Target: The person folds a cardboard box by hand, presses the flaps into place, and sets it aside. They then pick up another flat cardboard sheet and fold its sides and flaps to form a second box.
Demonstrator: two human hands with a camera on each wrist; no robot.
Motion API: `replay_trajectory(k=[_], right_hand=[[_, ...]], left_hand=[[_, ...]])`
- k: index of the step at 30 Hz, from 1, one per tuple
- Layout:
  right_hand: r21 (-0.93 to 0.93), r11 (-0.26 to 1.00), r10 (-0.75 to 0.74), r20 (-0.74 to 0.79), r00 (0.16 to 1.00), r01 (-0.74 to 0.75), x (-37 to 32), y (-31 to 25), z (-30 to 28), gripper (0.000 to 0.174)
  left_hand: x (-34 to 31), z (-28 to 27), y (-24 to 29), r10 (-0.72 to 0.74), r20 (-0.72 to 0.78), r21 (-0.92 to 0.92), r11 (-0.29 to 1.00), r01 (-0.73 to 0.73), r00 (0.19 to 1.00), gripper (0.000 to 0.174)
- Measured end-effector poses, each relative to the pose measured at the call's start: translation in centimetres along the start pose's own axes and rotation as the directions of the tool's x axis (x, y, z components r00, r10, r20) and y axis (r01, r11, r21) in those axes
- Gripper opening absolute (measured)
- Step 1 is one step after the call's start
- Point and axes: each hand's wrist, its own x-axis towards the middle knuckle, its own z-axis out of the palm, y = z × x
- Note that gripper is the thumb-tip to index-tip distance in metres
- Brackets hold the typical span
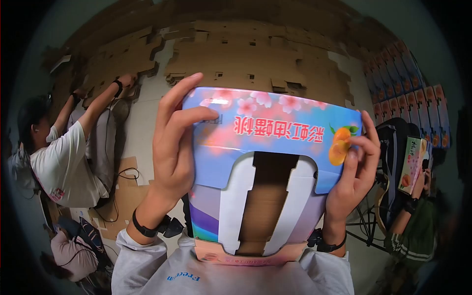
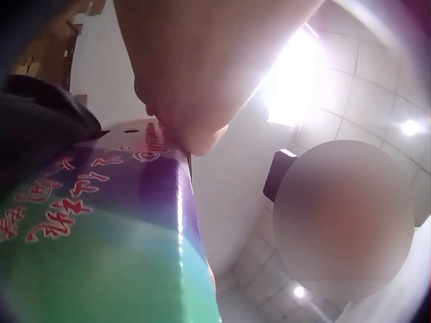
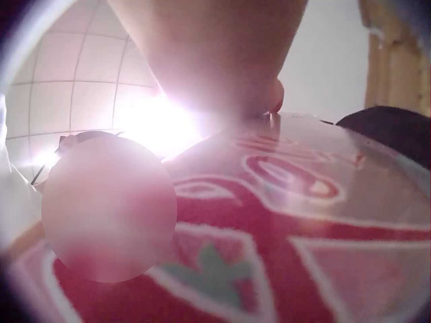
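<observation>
A printed fruit carton (image 1: 280,130) faces me in the head view, held up in front of my chest between both hands. Pink blossoms, red lettering that reads upside down and an orange fruit picture cover its blue flap. Below the flap, white inner flaps frame a gap onto brown inner cardboard. My left hand (image 1: 172,147) grips the carton's left side, with a finger bent over the front. My right hand (image 1: 356,172) holds the right side, thumb and finger on the fruit picture. In the left wrist view the carton (image 2: 114,229) shows a green and purple side.
Flattened brown cardboard (image 1: 231,61) lies across the floor ahead. Finished-looking cartons (image 1: 410,105) stand in rows at the right. One person (image 1: 69,157) sits at the left; another's arm (image 1: 410,206) at the right holds a similar carton (image 1: 412,164).
</observation>
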Motion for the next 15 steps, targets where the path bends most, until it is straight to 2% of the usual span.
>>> replay_trajectory(k=[1, 3, 5, 8, 9, 10, 12, 15], right_hand=[[0.037, 0.998, 0.045, -0.038, 0.998, -0.043, 0.0, -0.2, 0.1, 0.019], [-0.021, 0.985, 0.171, -0.065, 0.983, -0.172, -0.3, -0.4, -1.2, 0.028], [-0.179, 0.961, 0.214, 0.000, 0.977, -0.211, 0.1, -0.2, -3.5, 0.023], [-0.194, 0.870, 0.485, 0.179, 0.856, -0.453, 0.6, -1.6, -4.9, 0.023], [-0.182, 0.867, 0.495, 0.208, 0.844, -0.464, 0.8, -2.0, -5.1, 0.024], [-0.171, 0.864, 0.503, 0.239, 0.831, -0.474, 0.9, -2.4, -5.0, 0.026], [-0.157, 0.854, 0.520, 0.303, 0.799, -0.496, 1.2, -3.4, -4.8, 0.028], [-0.070, 0.900, 0.427, 0.335, 0.840, -0.429, 1.4, -3.7, -4.3, 0.032]], left_hand=[[0.1, -0.3, 0.1, -0.013, 0.014, 0.001, 1.000, 0.013, 1.000, 0.039], [0.4, -0.9, 0.6, -0.039, 0.041, -0.004, 0.999, 0.039, 0.998, 0.037], [0.4, -1.4, 1.1, -0.060, 0.047, 0.095, 0.994, 0.055, 0.997, 0.035], [0.6, -1.5, 3.7, -0.059, 0.125, 0.321, 0.947, 0.016, 0.990, 0.034], [0.7, -1.3, 4.6, -0.053, 0.158, 0.411, 0.911, -0.017, 0.986, 0.034], [0.4, -0.7, 5.0, 0.022, 0.171, 0.499, 0.860, -0.106, 0.985, 0.037], [-0.5, -0.1, 6.4, 0.086, 0.328, 0.436, 0.870, -0.231, 0.941, 0.037], [-1.2, 1.8, 7.9, 0.177, 0.465, 0.307, 0.887, -0.346, 0.867, 0.036]])
